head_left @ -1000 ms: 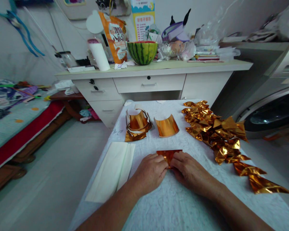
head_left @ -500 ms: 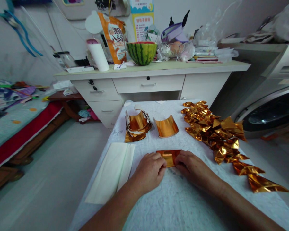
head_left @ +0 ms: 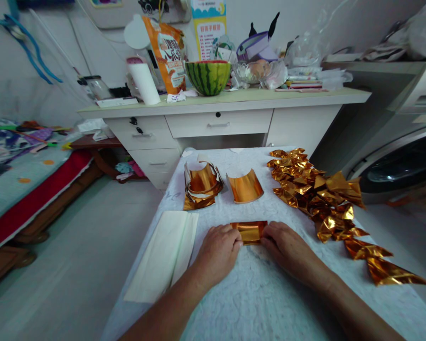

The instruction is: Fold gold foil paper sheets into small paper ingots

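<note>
A small sheet of shiny gold foil paper (head_left: 249, 232) lies on the cloth-covered table between my hands, its near edge curled. My left hand (head_left: 220, 248) has its fingers closed on the sheet's left end. Opposite it, my right hand (head_left: 282, 244) pinches the right end, thumb tucked under the fingers. Beyond them rests a single curved gold sheet (head_left: 245, 187). To its left sits a stack of curved gold sheets (head_left: 201, 182) with pale strips around it. Folded gold foil pieces (head_left: 305, 189) form a crumpled heap on the right side.
White paper sheets (head_left: 161, 255) lie along the table's left side. Behind the table stands a white desk (head_left: 220, 106) bearing a cut watermelon (head_left: 208, 78), an orange pouch (head_left: 167, 57) and a white roll (head_left: 144, 83). A washing machine (head_left: 404, 137) is at the right, a bed (head_left: 31, 189) at the left.
The near edge of the gold foil paper has rolled slightly farther away from me. Both hands keep their grip on its ends and have barely moved.
</note>
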A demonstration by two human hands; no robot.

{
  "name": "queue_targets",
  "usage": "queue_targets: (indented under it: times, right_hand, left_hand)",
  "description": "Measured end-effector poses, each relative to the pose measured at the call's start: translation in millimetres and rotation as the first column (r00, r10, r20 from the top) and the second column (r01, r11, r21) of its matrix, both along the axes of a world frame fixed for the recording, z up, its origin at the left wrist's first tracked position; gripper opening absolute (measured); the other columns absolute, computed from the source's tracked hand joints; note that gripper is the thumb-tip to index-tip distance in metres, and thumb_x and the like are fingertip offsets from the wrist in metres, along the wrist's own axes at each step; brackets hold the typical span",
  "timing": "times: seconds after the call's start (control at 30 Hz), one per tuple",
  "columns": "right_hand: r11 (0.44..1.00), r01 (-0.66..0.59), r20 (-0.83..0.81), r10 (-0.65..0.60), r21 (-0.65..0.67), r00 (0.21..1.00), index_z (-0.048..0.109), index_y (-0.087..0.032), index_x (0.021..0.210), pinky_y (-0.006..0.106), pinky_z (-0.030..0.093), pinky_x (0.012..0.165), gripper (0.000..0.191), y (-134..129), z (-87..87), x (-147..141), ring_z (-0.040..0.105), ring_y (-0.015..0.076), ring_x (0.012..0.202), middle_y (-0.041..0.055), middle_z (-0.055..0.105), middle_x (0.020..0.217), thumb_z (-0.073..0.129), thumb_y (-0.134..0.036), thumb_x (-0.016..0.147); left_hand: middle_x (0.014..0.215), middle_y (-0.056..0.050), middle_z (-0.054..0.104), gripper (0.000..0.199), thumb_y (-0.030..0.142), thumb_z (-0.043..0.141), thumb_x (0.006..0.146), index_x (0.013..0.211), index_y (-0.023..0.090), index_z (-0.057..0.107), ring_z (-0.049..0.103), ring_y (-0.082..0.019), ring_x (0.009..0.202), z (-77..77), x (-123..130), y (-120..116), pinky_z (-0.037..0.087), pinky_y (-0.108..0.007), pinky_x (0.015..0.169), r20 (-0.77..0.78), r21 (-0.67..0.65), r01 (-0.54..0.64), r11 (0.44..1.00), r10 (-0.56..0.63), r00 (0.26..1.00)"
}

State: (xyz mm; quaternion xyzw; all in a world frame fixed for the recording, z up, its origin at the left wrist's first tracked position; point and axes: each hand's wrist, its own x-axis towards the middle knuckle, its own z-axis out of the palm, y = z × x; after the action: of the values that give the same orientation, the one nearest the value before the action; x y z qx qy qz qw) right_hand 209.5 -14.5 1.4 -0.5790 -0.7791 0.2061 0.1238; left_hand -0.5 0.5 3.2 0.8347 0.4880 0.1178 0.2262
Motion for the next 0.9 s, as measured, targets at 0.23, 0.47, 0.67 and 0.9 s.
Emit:
queue_targets:
  times: [0.23, 0.47, 0.67, 0.9]
  right_hand:
    - [0.998, 0.069, 0.103, -0.068, 0.000, 0.992, 0.062, -0.017, 0.080, 0.030, 0.039, 0.071, 0.018, 0.7, 2.1, -2.4, 0.058, 0.0203, 0.079, 0.0068, 0.065, 0.084, 0.052, -0.025, 0.092]
    - [0.994, 0.105, 0.140, -0.104, -0.001, 0.985, 0.062, -0.018, 0.079, 0.030, 0.039, 0.070, 0.018, 1.0, -2.3, -1.2, 0.059, 0.0207, 0.079, 0.0061, 0.065, 0.083, 0.054, -0.028, 0.092]
    - [0.992, 0.129, 0.166, -0.127, 0.001, 0.978, 0.062, -0.018, 0.077, 0.030, 0.038, 0.069, 0.019, 1.5, -0.4, -4.1, 0.060, 0.0208, 0.079, 0.0063, 0.067, 0.083, 0.055, -0.029, 0.091]
    - [0.988, 0.151, 0.177, -0.151, 0.017, 0.973, 0.064, -0.019, 0.079, 0.030, 0.038, 0.069, 0.022, 1.4, 0.1, -2.7, 0.061, 0.0215, 0.078, 0.0064, 0.068, 0.082, 0.054, -0.034, 0.092]
  left_hand:
    - [0.081, 0.000, 0.065, 0.016, 0.025, 0.057, 0.089, 0.076, 0.019, 0.062, 0.060, -0.018, 0.082, -2.0, -0.7, 2.0, 0.039, -0.030, 0.074, 0.000, -0.001, -0.092, 0.996, 0.092, 0.996]
    - [0.081, -0.001, 0.065, 0.015, 0.023, 0.057, 0.088, 0.075, 0.019, 0.061, 0.060, -0.018, 0.080, 2.5, 1.7, -0.4, 0.038, -0.030, 0.073, -0.060, 0.016, -0.131, 0.991, 0.132, 0.989]
    - [0.078, -0.001, 0.064, 0.016, 0.026, 0.057, 0.088, 0.073, 0.019, 0.059, 0.058, -0.018, 0.077, 0.4, 1.4, -1.0, 0.036, -0.030, 0.069, -0.112, 0.038, -0.160, 0.986, 0.164, 0.980]
    - [0.076, -0.001, 0.064, 0.015, 0.024, 0.056, 0.087, 0.074, 0.020, 0.059, 0.058, -0.018, 0.077, 2.5, 1.3, -1.1, 0.035, -0.029, 0.070, -0.131, 0.044, -0.164, 0.985, 0.169, 0.977]
